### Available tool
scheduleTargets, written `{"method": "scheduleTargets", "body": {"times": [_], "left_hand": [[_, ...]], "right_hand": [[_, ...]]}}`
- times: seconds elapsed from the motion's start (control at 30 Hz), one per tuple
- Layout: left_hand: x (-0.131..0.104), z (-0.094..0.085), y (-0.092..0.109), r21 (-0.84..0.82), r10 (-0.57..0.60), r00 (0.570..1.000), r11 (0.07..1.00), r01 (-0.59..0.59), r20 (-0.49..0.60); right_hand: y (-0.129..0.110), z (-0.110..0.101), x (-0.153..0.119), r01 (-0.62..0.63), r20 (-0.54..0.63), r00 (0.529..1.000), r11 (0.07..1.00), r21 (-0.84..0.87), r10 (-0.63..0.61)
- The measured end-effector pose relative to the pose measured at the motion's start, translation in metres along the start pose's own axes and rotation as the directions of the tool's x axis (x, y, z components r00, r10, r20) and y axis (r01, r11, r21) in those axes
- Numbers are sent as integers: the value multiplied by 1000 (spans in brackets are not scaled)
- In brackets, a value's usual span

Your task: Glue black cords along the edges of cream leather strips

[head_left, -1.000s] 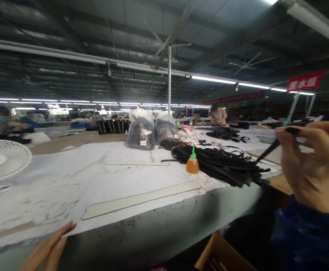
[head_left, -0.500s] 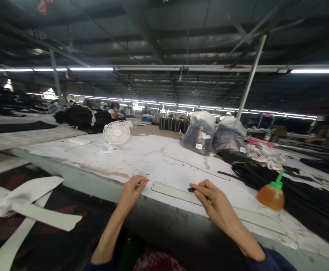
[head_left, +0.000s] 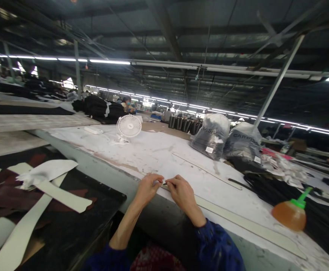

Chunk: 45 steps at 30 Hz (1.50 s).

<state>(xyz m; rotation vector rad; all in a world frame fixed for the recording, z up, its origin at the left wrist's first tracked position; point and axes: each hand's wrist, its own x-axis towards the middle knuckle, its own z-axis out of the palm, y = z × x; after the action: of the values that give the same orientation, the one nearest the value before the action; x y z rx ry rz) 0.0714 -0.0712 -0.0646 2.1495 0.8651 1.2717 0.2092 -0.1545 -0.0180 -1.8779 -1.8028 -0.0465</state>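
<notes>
My left hand (head_left: 149, 187) and my right hand (head_left: 180, 191) are close together over the front edge of the white-topped table. The fingertips of both are pinched. A tiny dark piece shows at the right fingertips, too small to name. What the left fingers hold, if anything, is hidden. Under and beside my right hand lies a long pale strip (head_left: 246, 221) with a dark outline, flat along the table edge; its left end is partly covered by my hands. Farther back rests a thin, dark-edged strip (head_left: 206, 169).
A small white fan (head_left: 128, 126) stands at the back left. Plastic-wrapped bags (head_left: 213, 135) sit behind. A squeeze bottle (head_left: 290, 213) of amber liquid with a green nozzle lies right, beside black material (head_left: 274, 195). Pale offcuts (head_left: 65, 195) lie on a lower dark surface at left.
My right hand has moved left along the strip, from its middle to its left end, and now meets my left hand. The view has turned and tilted somewhat.
</notes>
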Motion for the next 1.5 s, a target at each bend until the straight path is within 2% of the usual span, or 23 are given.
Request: {"method": "scheduleTargets", "body": {"times": [0.27, 0.6, 1.07, 1.17, 1.37, 1.5], "left_hand": [[-1, 0, 4, 17, -13, 1000, 1000, 13, -1], [-2, 0, 0, 5, -53, 999, 999, 53, -4], [-3, -3, -2, -64, -61, 998, 996, 60, -15], [-6, -5, -1, -81, -27, 999, 996, 23, -45], [-12, -4, 2, 74, 130, 991, 989, -127, -30], [-14, -1, -2, 66, 129, 991, 990, -126, -41]], "right_hand": [[-4, 4, -3, -22, 39, 999, 998, -61, 24], [-13, 5, -2, -32, 10, 999, 988, -151, 34], [-16, 5, 5, -95, 64, 992, 987, -126, 104], [-17, 3, 6, -99, 81, 991, 986, -137, 111], [-15, 4, 7, -110, 75, 990, 986, -122, 119], [-15, 6, 7, -129, 62, 989, 985, -113, 136]]}}
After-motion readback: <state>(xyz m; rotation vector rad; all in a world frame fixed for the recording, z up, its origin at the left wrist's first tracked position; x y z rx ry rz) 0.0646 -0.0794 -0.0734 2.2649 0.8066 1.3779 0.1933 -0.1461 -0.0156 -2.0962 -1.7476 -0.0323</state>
